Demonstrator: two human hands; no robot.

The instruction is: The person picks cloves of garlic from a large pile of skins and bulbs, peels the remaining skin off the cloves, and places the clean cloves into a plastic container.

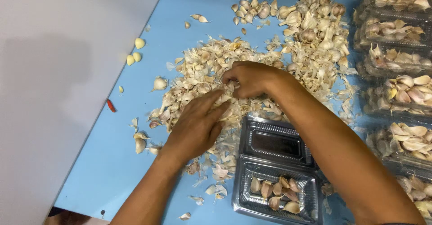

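A wide heap of garlic cloves and papery skins covers the middle of the blue table. My left hand lies flat on the near part of the heap, fingers spread and pointing up-right. My right hand is curled over the heap just beyond it, fingertips pinched among the cloves; whether it holds one is hidden. Below the hands sits an open clear plastic clamshell box, its near half holding several cloves, its far half bare.
Several closed clear boxes filled with garlic cloves line the right edge. More cloves pile at the top. Three peeled cloves and a small red chili lie near the white wall at left.
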